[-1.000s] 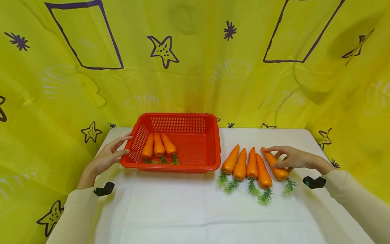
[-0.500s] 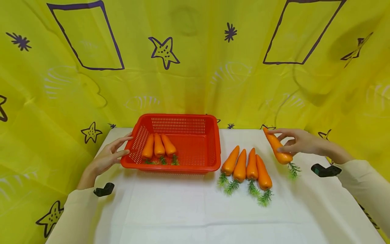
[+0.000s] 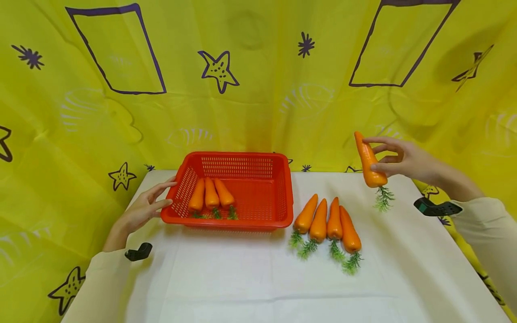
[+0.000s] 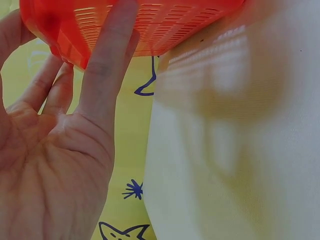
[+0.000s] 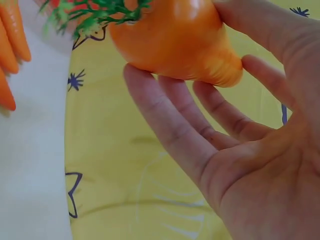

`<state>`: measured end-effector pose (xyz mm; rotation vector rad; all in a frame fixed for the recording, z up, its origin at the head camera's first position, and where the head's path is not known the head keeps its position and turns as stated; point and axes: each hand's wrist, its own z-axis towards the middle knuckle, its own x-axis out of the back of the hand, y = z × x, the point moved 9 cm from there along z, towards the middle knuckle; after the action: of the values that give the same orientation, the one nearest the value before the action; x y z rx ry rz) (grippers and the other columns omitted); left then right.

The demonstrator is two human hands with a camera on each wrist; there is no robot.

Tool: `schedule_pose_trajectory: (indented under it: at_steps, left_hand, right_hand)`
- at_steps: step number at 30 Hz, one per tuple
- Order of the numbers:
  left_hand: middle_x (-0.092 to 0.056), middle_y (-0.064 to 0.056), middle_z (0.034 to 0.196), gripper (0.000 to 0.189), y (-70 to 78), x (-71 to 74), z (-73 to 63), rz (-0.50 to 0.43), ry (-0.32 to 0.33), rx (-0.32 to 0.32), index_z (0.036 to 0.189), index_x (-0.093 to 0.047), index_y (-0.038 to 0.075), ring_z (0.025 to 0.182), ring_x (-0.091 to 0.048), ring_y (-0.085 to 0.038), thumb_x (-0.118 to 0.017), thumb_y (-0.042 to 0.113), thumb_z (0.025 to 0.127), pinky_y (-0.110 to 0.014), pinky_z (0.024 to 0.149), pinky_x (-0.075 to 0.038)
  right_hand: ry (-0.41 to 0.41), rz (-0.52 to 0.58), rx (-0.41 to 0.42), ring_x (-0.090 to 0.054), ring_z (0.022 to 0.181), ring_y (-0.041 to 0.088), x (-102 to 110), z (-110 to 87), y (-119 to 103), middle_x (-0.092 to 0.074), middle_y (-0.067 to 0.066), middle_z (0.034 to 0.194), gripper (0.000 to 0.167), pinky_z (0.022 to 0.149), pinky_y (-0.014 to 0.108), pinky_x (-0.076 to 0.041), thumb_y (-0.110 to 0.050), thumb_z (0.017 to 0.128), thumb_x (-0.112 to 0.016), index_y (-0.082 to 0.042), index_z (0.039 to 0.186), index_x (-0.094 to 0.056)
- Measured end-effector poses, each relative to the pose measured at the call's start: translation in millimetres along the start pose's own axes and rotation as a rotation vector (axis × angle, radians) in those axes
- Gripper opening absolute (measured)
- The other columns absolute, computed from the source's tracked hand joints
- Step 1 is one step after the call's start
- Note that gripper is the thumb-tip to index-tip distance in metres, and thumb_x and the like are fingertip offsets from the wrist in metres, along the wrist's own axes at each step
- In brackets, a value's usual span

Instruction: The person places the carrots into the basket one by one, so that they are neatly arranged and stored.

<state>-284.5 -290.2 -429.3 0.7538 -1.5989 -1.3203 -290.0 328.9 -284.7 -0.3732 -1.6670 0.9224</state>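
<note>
An orange carrot (image 3: 368,161) with feathery green leaves is held above the table's right side by my right hand (image 3: 408,157). The thumb and fingers pinch it from its sides, its narrow tip pointing up and away. In the right wrist view, the fingertips touch the smooth carrot (image 5: 172,42). My left hand (image 3: 141,208) touches the left rim of a red plastic basket (image 3: 238,221), fingers spread and fairly straight. In the left wrist view, one finger (image 4: 102,75) stretches along the basket's outside. Inside the basket, on its left, lie three carrots (image 3: 211,194).
Several more carrots (image 3: 319,220) lie side by side on the white tablecloth (image 3: 226,273), right of the basket, leaves toward me. A yellow curtain (image 3: 258,112) with purple drawings stands behind the table and along both sides. A black device (image 3: 438,207) sits on the right wrist.
My right hand has lifted the rightmost carrot off the cloth, raising it up and slightly right. My left hand, the basket and the other carrots stay in place.
</note>
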Motion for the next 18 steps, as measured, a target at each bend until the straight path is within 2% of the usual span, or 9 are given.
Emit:
schedule_pose_trajectory:
  at_steps: [4, 8, 12, 18]
  left_hand:
    - [-0.009, 0.002, 0.173, 0.057, 1.5, -0.2, -0.2, 0.008, 0.002, -0.002, 0.159, -0.034, 0.009, 0.153, -0.009, -0.046, -0.056, 0.013, 0.107, -0.049, 0.093, -0.05]
    - [-0.009, 0.001, 0.173, 0.057, 3.1, -1.6, -0.4, 0.003, 0.006, 0.0, 0.159, -0.034, 0.008, 0.153, -0.01, -0.045, -0.055, 0.013, 0.107, -0.045, 0.091, -0.052]
    - [-0.01, 0.001, 0.173, 0.056, 3.8, -2.8, -0.4, -0.005, 0.011, 0.002, 0.158, -0.036, 0.007, 0.153, -0.01, -0.044, -0.057, 0.014, 0.106, -0.05, 0.093, -0.051]
    - [-0.011, 0.0, 0.173, 0.056, 3.6, -2.7, 0.4, -0.013, 0.019, -0.003, 0.158, -0.037, 0.007, 0.154, -0.007, -0.044, -0.057, 0.013, 0.106, -0.059, 0.095, -0.048]
  right_hand:
    - [0.016, 0.029, -0.002, -0.067, 0.104, 0.003, -1.2, 5.4, -3.1, -0.045, 0.013, 0.146, 0.07, 0.079, 0.034, -0.058, -0.012, 0.099, -0.07, -0.026, 0.159, -0.038]
    - [0.02, 0.067, -0.003, -0.067, 0.106, 0.005, -6.4, 13.7, -5.5, -0.045, 0.013, 0.146, 0.069, 0.079, 0.034, -0.058, -0.013, 0.098, -0.072, -0.025, 0.158, -0.04]
    - [0.0, 0.093, 0.002, -0.068, 0.108, 0.01, -14.7, 25.2, -11.6, -0.045, 0.013, 0.147, 0.069, 0.081, 0.034, -0.058, -0.015, 0.098, -0.072, -0.027, 0.158, -0.04]
    - [-0.045, 0.092, 0.039, -0.065, 0.116, 0.028, -33.8, 49.7, -30.4, -0.046, 0.013, 0.148, 0.067, 0.083, 0.039, -0.058, -0.021, 0.098, -0.073, -0.029, 0.157, -0.042]
